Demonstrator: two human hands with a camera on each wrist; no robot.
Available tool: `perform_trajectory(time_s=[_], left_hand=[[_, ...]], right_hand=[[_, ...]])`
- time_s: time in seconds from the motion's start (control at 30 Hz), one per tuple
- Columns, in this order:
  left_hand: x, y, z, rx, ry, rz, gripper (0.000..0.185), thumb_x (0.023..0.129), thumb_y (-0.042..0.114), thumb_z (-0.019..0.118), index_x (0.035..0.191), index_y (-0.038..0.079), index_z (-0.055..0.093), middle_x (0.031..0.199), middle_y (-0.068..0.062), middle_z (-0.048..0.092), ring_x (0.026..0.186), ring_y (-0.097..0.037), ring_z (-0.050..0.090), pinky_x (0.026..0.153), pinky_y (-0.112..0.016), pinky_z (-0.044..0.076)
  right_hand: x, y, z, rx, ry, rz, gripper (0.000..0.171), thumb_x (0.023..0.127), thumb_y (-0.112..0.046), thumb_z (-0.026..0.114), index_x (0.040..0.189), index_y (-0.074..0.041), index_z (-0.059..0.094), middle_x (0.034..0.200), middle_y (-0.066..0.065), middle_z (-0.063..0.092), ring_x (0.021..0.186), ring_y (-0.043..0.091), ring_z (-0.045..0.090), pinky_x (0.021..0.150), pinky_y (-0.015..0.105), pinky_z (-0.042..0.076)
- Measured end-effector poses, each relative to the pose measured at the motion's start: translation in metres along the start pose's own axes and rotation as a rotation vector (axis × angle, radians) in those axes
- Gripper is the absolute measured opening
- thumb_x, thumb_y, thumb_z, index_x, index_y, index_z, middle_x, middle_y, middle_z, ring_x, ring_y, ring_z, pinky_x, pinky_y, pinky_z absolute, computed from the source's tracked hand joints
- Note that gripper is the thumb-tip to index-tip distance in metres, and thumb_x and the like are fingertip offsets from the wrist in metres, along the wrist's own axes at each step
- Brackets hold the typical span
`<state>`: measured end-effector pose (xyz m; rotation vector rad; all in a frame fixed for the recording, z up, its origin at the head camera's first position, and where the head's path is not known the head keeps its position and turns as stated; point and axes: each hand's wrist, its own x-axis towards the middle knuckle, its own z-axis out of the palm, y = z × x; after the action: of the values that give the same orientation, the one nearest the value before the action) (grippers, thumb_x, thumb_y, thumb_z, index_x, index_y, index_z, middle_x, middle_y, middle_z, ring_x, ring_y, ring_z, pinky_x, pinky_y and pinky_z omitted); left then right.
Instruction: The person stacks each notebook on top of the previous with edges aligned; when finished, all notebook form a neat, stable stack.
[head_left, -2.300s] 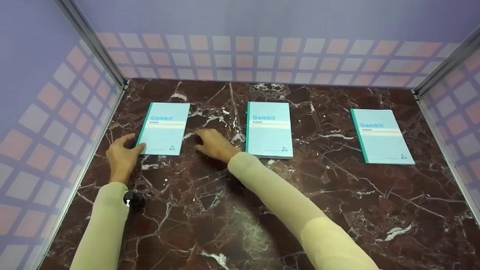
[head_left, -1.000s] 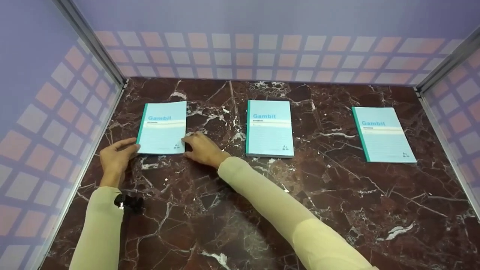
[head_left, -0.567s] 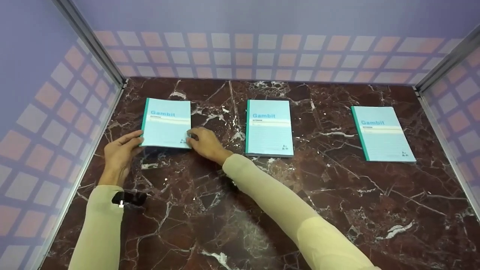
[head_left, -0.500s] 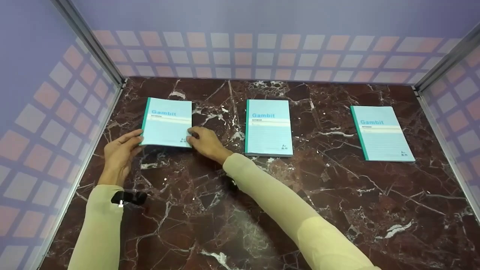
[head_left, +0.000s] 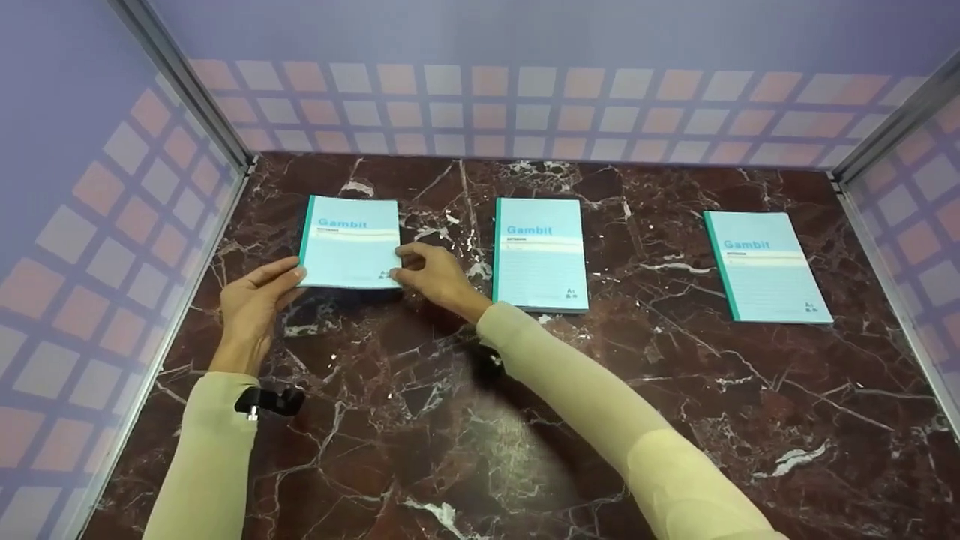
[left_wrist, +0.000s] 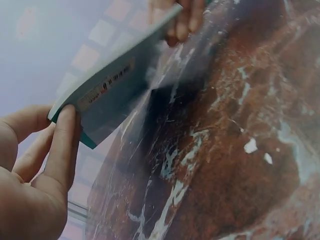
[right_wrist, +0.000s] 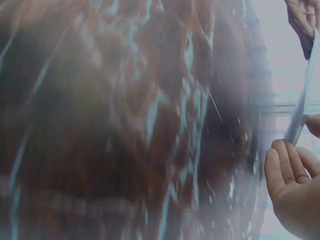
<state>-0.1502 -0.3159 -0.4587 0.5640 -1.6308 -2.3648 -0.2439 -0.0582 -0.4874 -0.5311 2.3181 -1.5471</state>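
- Lifted since a second ago: the leftmost pale-blue, green-spined "Gambit" notebook (head_left: 351, 241), flat on the marble then, now hangs clear of the dark red marble tabletop (head_left: 465, 420), shifted slightly right; its shadow shows beneath.
- My left hand (head_left: 253, 301) pinches the near-left corner, thumb on top, fingers under.
- My right hand (head_left: 436, 274) pinches the near-right corner the same way.
- Step in hand, as I judge it: carrying the notebook, held level at its near edge.
- Next move likely calls for both pinches to travel together, so the cover does not sag or twist.
- Middle blue notebook (head_left: 539, 253) and right blue notebook (head_left: 765, 266) lie flat, well apart.
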Motion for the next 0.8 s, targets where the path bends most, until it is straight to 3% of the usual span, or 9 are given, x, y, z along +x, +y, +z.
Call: perform_trajectory(time_s=[0.33, 0.47, 0.63, 0.8], left_hand=[[-0.010, -0.007, 0.021, 0.372, -0.123, 0.132, 0.038, 0.096, 0.004, 0.079, 0.130, -0.010, 0.070, 0.105, -0.001, 0.077, 0.096, -0.014, 0.072, 0.091, -0.027, 0.060], [-0.015, -0.013, 0.032, 0.499, -0.171, 0.170, 0.036, 0.097, 0.008, 0.079, 0.131, -0.005, 0.072, 0.113, -0.007, 0.077, 0.097, -0.012, 0.072, 0.091, -0.027, 0.059], [-0.020, -0.021, 0.048, 0.534, -0.214, 0.199, 0.034, 0.096, 0.006, 0.080, 0.128, -0.006, 0.073, 0.124, -0.022, 0.073, 0.098, -0.010, 0.073, 0.090, -0.024, 0.059], [-0.022, -0.031, 0.065, 0.519, -0.244, 0.215, 0.033, 0.093, 0.003, 0.082, 0.124, -0.006, 0.075, 0.122, -0.024, 0.073, 0.098, -0.012, 0.073, 0.088, -0.024, 0.060]], right_hand=[[-0.013, 0.006, -0.039, -0.030, 0.029, -0.101, 0.045, 0.099, -0.015, 0.078, 0.141, -0.003, 0.066, 0.129, 0.011, 0.070, 0.112, 0.021, 0.069, 0.096, 0.024, 0.055], [-0.021, 0.012, -0.055, -0.030, 0.048, -0.144, 0.045, 0.100, -0.011, 0.077, 0.142, -0.001, 0.065, 0.132, 0.014, 0.068, 0.115, 0.024, 0.068, 0.099, 0.025, 0.055], [-0.035, 0.019, -0.073, -0.037, 0.071, -0.188, 0.045, 0.100, -0.011, 0.076, 0.143, 0.001, 0.064, 0.130, 0.013, 0.067, 0.116, 0.024, 0.066, 0.100, 0.027, 0.054], [-0.053, 0.025, -0.089, -0.077, 0.109, -0.226, 0.046, 0.100, -0.012, 0.076, 0.143, 0.001, 0.064, 0.131, 0.013, 0.067, 0.118, 0.025, 0.065, 0.104, 0.032, 0.053]])
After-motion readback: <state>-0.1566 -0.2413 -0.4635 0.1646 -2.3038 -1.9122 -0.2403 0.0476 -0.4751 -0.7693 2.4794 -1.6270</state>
